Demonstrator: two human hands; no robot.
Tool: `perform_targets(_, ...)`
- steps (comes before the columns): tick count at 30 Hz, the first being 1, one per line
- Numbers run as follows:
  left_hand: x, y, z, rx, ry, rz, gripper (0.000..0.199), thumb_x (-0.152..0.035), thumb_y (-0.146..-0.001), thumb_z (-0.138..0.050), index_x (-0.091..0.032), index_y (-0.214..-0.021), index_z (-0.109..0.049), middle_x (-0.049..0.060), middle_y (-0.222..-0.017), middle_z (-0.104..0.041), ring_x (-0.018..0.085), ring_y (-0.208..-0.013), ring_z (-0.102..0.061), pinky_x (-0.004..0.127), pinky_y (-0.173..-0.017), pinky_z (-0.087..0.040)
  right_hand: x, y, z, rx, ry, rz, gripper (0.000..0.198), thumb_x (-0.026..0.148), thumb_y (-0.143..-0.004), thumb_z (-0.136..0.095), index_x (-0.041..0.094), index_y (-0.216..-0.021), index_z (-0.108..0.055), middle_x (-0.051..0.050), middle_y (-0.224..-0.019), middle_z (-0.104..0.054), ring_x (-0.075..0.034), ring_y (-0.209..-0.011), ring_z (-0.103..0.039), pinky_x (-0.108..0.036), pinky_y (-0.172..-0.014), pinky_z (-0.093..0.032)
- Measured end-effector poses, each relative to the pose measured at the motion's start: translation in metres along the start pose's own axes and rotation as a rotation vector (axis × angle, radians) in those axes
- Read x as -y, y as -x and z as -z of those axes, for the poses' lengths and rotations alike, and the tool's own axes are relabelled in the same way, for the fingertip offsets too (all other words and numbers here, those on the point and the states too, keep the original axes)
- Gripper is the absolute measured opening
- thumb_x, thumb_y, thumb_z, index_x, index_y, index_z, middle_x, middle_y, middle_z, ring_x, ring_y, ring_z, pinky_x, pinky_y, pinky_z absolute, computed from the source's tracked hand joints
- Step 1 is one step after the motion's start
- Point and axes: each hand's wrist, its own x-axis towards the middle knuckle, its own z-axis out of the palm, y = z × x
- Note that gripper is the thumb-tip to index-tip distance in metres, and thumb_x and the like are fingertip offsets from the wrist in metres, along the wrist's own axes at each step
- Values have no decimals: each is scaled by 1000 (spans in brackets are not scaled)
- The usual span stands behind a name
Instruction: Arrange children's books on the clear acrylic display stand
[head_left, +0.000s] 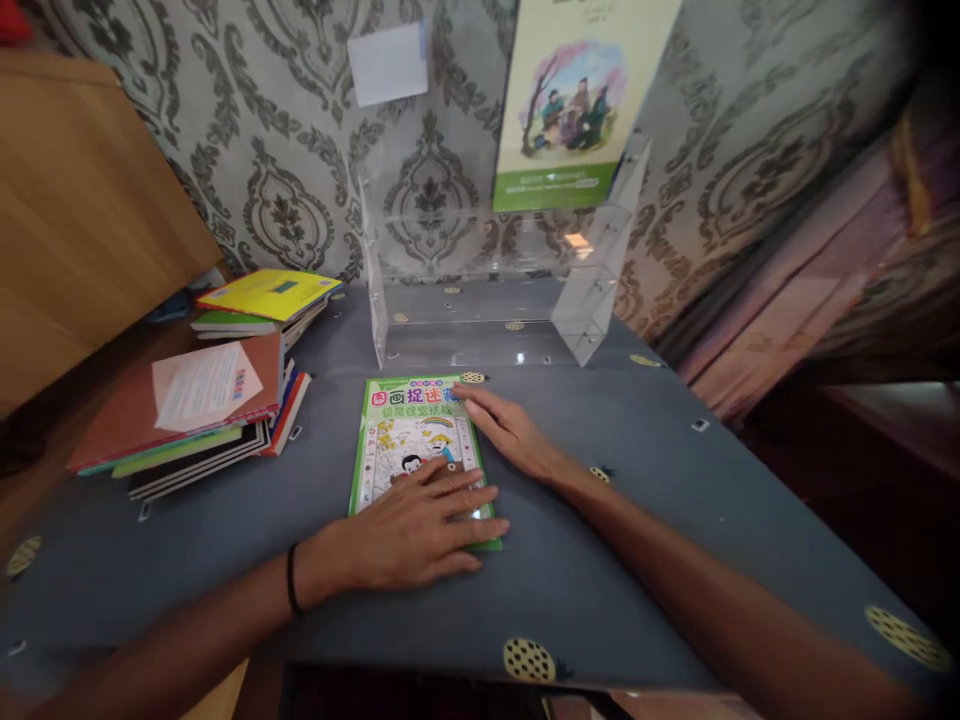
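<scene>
A children's picture book (pixel 382 450) with a green border and colourful Chinese lettering lies flat on the table in front of me. Across its lower half rests my left hand (pixel 427 525), palm down with the fingers spread, hiding part of the cover picture. A black band circles that wrist. My right hand (pixel 506 430) touches the book's upper right edge, its fingers stretched out and holding nothing. Behind the book stands a clear acrylic shelf rack (pixel 480 345) with several tiers.
Two stacks of books are at the left: a nearer one topped by a reddish-brown book (pixel 217 400), a farther one by a yellow book (pixel 274 293). A green-and-cream poster (pixel 577 120) rises above the rack. Pineapple-print grey cloth (pixel 637 620) covers the table; a pink curtain (pixel 810 280) hangs right.
</scene>
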Motion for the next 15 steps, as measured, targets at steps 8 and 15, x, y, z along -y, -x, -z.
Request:
perform_targets(8,114,30,0,-428,273,442,40,-33,-105,-40,-14,-134,-60,12,-134,-70,22,-123,-66,43,-107,-53,46,-1,-17,146,272,330,37,34,-107,-40,21,-126,-69,-12,-127,-73,-27,-124,-66,-56,-112,-46)
perform_targets(15,153,42,-34,-307,99,386,37,-27,-104,-42,-15,-134,-61,14,-147,-60,22,-140,-53,46,-118,-43,87,-9,-82,579,367,567,56,48,-105,-47,12,-147,-52,-17,-156,-48,-26,-150,-39,-53,-125,-29)
